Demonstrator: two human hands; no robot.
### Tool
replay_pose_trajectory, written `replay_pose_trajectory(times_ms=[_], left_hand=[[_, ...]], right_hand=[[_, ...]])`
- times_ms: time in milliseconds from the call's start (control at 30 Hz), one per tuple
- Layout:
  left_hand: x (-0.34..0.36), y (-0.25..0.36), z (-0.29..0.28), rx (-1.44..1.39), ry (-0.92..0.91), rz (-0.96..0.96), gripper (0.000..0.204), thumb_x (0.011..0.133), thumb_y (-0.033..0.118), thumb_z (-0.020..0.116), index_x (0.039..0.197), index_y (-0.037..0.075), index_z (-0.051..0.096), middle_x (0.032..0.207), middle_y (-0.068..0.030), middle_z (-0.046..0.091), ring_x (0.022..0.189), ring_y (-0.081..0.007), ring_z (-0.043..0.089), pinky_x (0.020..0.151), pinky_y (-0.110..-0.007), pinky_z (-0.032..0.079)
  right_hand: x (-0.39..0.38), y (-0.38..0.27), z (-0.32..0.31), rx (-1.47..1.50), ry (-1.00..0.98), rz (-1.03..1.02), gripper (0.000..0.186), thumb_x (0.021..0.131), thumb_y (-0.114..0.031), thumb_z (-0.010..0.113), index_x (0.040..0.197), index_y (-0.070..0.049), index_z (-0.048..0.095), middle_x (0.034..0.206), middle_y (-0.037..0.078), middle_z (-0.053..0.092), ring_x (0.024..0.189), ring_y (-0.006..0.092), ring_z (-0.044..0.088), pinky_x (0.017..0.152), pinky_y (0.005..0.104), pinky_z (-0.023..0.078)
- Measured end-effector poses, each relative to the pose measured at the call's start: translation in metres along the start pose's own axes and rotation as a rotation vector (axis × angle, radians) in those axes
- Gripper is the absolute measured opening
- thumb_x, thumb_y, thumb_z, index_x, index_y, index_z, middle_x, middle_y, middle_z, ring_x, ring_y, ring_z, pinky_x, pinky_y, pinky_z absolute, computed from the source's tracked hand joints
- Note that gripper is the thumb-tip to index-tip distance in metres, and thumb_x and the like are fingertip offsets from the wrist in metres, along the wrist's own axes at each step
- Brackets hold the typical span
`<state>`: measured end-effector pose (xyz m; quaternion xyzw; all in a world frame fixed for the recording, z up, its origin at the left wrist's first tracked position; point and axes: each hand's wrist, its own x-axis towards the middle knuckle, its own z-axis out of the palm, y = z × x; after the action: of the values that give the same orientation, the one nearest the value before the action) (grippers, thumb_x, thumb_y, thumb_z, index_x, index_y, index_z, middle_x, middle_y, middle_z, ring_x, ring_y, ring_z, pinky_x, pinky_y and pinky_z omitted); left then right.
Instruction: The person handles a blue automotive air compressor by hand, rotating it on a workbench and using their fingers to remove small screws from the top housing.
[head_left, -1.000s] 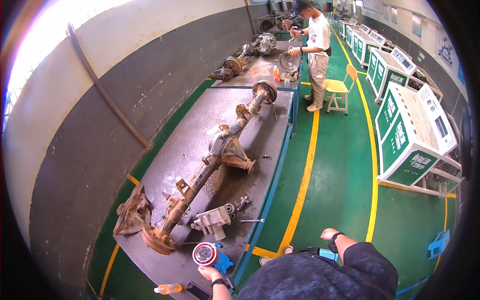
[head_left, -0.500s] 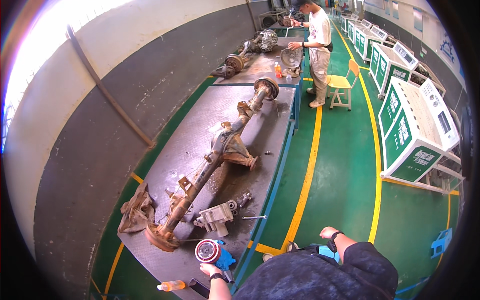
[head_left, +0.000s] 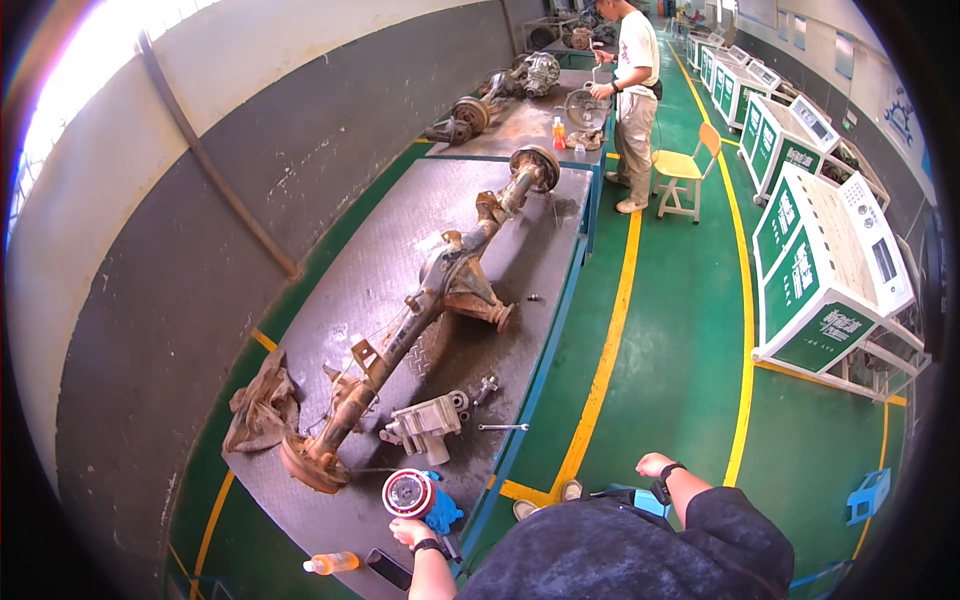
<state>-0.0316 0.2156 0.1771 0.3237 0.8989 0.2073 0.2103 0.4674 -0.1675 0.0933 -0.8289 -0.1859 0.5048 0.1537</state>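
Observation:
My left hand [head_left: 408, 532] is at the near end of the metal-topped bench, its fingers curled against the lower rim of a round red-and-white-faced device [head_left: 409, 493] with a blue body. Whatever those fingers grip is hidden. My right hand [head_left: 655, 465] hangs over the green floor to the right of the bench, loosely closed, with nothing visible in it. Beyond the device lie a grey cast-metal housing [head_left: 424, 424] and a wrench [head_left: 503, 427]. A long rusty axle housing [head_left: 425, 305] stretches diagonally along the bench [head_left: 360, 235].
An orange bottle [head_left: 332, 563] and a black phone [head_left: 388, 569] lie near my left wrist. A brown rag [head_left: 262, 405] drapes over the left edge. Farther off, a person [head_left: 636, 95] holds a thin bent metal tool beside a yellow chair [head_left: 683, 170]. Green-and-white cabinets [head_left: 830, 270] line the right.
The whole view has shifted slightly, so bench items sit a little farther left and higher. My hands keep nearly the same places. The distant person's arms have moved a little.

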Motion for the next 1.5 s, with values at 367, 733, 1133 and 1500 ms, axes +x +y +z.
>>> replay_pose_trajectory(times_ms=[367, 733, 1133, 1500], left_hand=[[0.004, -0.006, 0.006, -0.081, 0.030, 0.059, 0.045, 0.100, 0.038, 0.035, 0.112, 0.007, 0.065, 0.114, -0.0168, 0.069, 0.110, -0.0392, 0.062, 0.088, -0.056, 0.043], [-0.007, 0.000, -0.001, -0.208, 0.031, 0.075, 0.044, 0.097, 0.034, 0.041, 0.106, -0.001, 0.066, 0.111, -0.0240, 0.068, 0.104, -0.0439, 0.062, 0.087, -0.051, 0.045], [-0.001, -0.003, -0.002, -0.164, -0.056, 0.067, 0.047, 0.100, 0.039, 0.034, 0.115, 0.008, 0.065, 0.119, -0.0167, 0.067, 0.112, -0.0388, 0.061, 0.092, -0.053, 0.043], [-0.011, 0.005, -0.004, -0.325, 0.033, 0.122, 0.040, 0.098, 0.027, 0.045, 0.100, -0.007, 0.065, 0.101, -0.0255, 0.070, 0.091, -0.0380, 0.065, 0.083, -0.046, 0.048]], right_hand=[[0.001, -0.025, 0.007, 0.029, 0.002, -0.039, 0.025, 0.089, -0.023, 0.067, 0.102, -0.004, 0.074, 0.093, 0.009, 0.075, 0.088, 0.0201, 0.070, 0.082, 0.0358, 0.053], [-0.007, -0.028, 0.005, -0.049, -0.014, -0.034, 0.029, 0.090, -0.026, 0.066, 0.108, -0.005, 0.073, 0.096, 0.008, 0.075, 0.092, 0.0197, 0.069, 0.086, 0.0365, 0.053], [-0.008, -0.023, 0.012, 0.000, -0.019, -0.031, 0.024, 0.089, -0.020, 0.067, 0.105, -0.003, 0.073, 0.096, 0.009, 0.075, 0.091, 0.0196, 0.070, 0.086, 0.0355, 0.053], [-0.011, -0.029, 0.010, -0.046, -0.021, -0.037, 0.023, 0.088, -0.021, 0.067, 0.103, -0.004, 0.073, 0.094, 0.008, 0.075, 0.090, 0.0193, 0.070, 0.085, 0.0354, 0.053]])
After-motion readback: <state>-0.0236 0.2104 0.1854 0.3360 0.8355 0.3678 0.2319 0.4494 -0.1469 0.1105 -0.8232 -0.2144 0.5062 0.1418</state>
